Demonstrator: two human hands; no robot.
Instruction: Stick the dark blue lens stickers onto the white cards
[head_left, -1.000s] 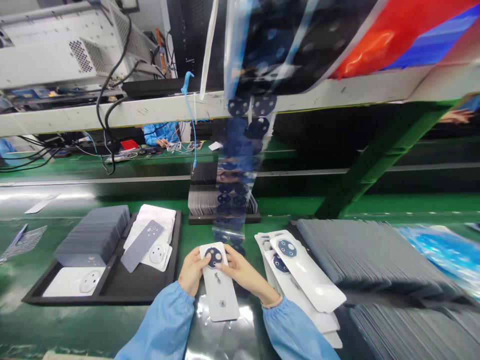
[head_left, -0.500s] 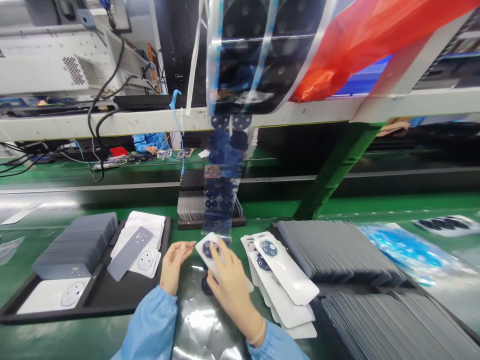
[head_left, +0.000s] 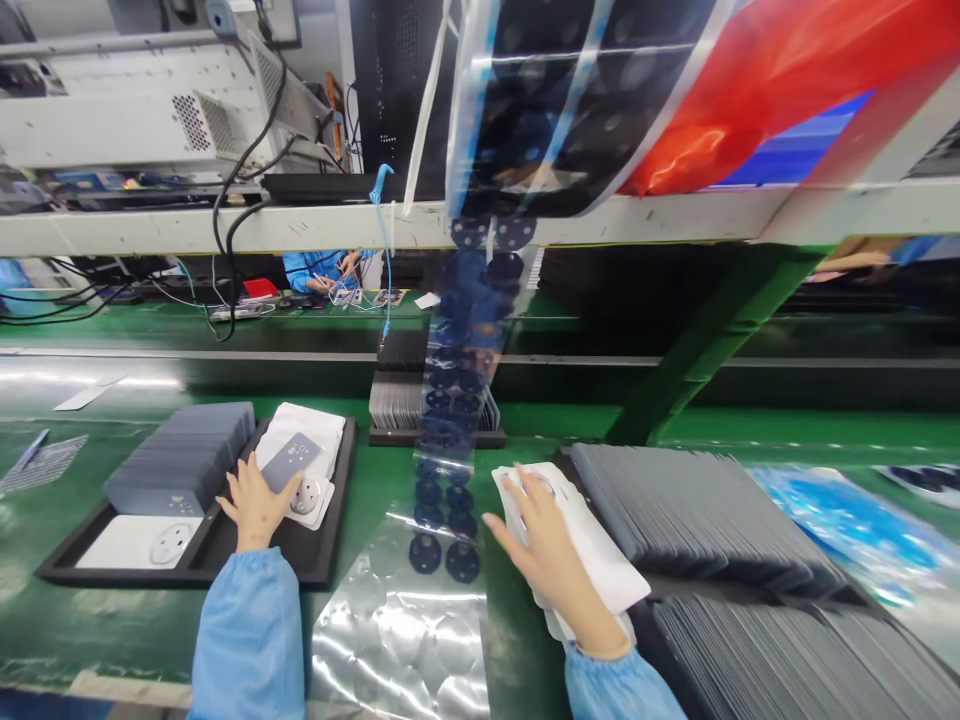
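Observation:
My left hand (head_left: 256,500) is over the black tray (head_left: 319,572) at left, fingers spread. Beneath and beside its fingers lies a grey phone back panel (head_left: 289,460) with small camera holes, on white phone-shaped sheets (head_left: 319,425). Its thumb is near a round camera cutout; whether it touches is unclear. My right hand (head_left: 551,550) rests with fingers stretched out on a pile of white phone-shaped plates (head_left: 600,560), covering the top one's camera end. Between my hands a clear strip of dark round camera stickers (head_left: 444,490) runs down to the bench.
Grey panels stand in rows in trays at left (head_left: 180,455), at right (head_left: 697,500) and behind the strip (head_left: 397,402). A sticker roll (head_left: 555,100) and red plastic (head_left: 735,110) hang overhead. A green post (head_left: 720,350) slants at right. A co-worker's sleeve (head_left: 311,270) shows across the bench.
My hands have parted. The left moved left to the tray; the right moved right, and the white plate it held now appears to lie on the pile. The view has shifted slightly.

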